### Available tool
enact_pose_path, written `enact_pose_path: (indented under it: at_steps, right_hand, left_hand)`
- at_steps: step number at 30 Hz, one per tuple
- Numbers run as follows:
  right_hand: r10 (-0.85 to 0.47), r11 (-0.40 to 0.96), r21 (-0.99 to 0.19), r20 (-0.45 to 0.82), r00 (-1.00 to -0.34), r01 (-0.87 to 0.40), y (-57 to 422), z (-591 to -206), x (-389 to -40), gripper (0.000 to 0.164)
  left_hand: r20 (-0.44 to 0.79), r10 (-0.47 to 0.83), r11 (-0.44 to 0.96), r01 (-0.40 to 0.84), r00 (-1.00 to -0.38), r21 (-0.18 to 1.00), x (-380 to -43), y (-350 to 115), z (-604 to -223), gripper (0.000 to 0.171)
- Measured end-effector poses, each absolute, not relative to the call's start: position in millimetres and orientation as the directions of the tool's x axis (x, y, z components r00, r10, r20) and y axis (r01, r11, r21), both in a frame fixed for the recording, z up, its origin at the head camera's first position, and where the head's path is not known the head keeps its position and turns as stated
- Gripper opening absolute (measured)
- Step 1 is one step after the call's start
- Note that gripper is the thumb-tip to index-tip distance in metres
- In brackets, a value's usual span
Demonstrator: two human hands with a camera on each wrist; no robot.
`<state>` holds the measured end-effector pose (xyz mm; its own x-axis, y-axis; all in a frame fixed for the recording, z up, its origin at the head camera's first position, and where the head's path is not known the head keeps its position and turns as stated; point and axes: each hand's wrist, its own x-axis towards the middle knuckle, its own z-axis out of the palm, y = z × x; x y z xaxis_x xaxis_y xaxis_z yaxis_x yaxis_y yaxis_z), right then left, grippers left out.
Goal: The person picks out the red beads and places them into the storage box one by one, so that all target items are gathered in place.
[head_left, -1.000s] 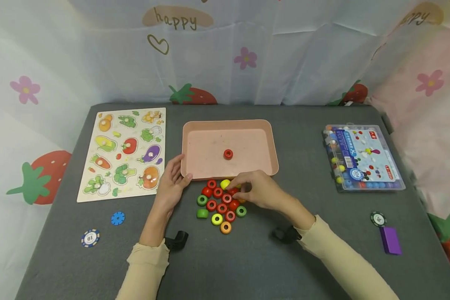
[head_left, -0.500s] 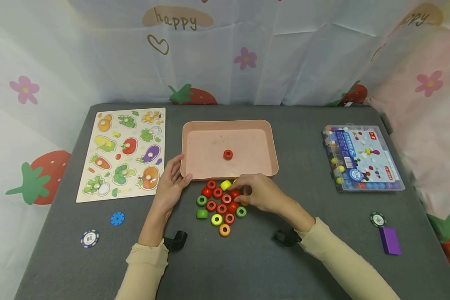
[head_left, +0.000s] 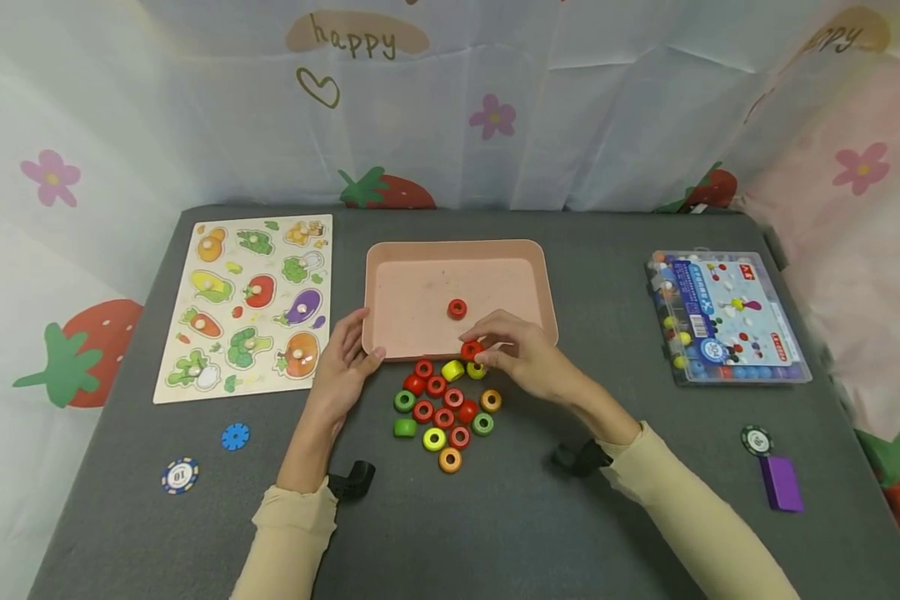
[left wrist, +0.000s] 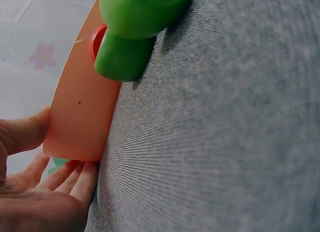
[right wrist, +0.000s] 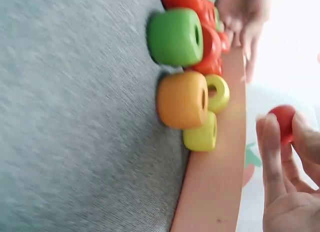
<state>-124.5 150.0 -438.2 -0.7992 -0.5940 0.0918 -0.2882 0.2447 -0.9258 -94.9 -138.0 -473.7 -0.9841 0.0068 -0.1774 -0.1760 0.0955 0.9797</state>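
Just over the tray's front rim, my right hand (head_left: 523, 354) pinches a red bead (head_left: 471, 350) between thumb and fingers; the right wrist view also shows this bead (right wrist: 284, 123) raised at the fingertips. My left hand (head_left: 342, 367) holds the front left corner of the pink tray (head_left: 412, 287), thumb at the front wall and fingers along the left side. One red bead (head_left: 457, 309) lies inside the tray. In front of it sits a cluster of beads: several red ones (head_left: 444, 417), green (head_left: 482, 423), yellow-green (head_left: 434, 439) and orange (head_left: 450, 460).
A vegetable puzzle board (head_left: 247, 308) lies left of the tray. Near it are a blue disc (head_left: 235, 437) and a poker chip (head_left: 180, 476). To the right stand a clear plastic box (head_left: 729, 317), a dark chip (head_left: 756, 439) and a purple block (head_left: 782, 483).
My right hand has lifted a red bead out of the cluster and moved it up to the tray's front rim. A yellow bead and an orange bead are uncovered. The left hand stays put.
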Motion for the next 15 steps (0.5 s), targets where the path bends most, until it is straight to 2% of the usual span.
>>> enact_pose_path:
  at_steps: [6, 15]
  right_hand:
    - [-0.488, 0.301, -0.908, 0.116, -0.865, -0.291, 149.1, -440.4, -142.6, 0.032]
    - [-0.344, 0.505, -0.836, 0.034, -0.938, -0.216, 140.5, -455.0, -165.1, 0.027]
  left_hand:
    - [-0.170, 0.009, 0.079, -0.169, -0.985, 0.982, -95.7, -137.4, -473.4, 0.063]
    - [-0.185, 0.008, 0.089, -0.183, -0.983, 0.979, -96.1, -138.4, -473.4, 0.064]
